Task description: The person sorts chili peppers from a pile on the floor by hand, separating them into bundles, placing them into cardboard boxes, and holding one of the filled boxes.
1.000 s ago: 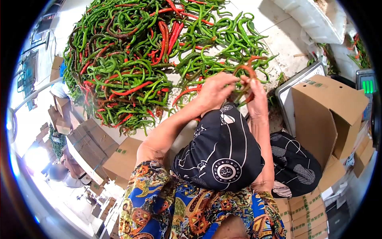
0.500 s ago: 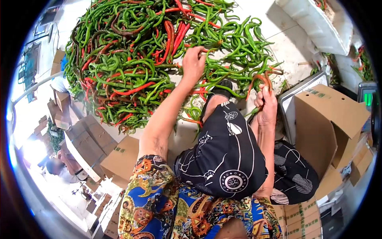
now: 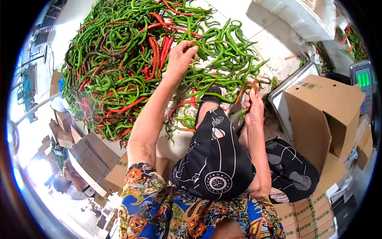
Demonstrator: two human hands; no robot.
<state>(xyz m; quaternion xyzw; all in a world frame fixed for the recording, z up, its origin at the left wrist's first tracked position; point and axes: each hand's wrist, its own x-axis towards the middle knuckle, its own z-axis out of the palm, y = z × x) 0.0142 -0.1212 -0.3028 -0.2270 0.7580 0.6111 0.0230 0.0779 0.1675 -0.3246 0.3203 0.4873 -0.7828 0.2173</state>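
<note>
A big heap of long, thin green and red chili peppers (image 3: 111,73) is spread over the pale floor before me. Over the heap's right part, my left hand (image 3: 181,59) pinches a dull green chili pepper (image 3: 201,52) between thumb and fingertips. Looser green chilies (image 3: 230,59) lie to the right of that hand. Beside my knee, my right hand (image 3: 255,107) is closed around a few chilies; a reddish-brown chili (image 3: 240,95) sticks out above the fingers, and a blurred green end shows below. Its palm is hidden.
My dark shoe (image 3: 213,95) stands at the heap's near edge. On the right are an open cardboard box (image 3: 308,109), a metal-rimmed platform (image 3: 278,95), a lit green display (image 3: 363,81) and a white foam box (image 3: 296,16). Cartons (image 3: 93,153) and another person (image 3: 75,179) are at left.
My left hand has shifted up and left in the picture and now lifts a dull green chili. The right hand keeps its chilies. The whole view has shifted slightly.
</note>
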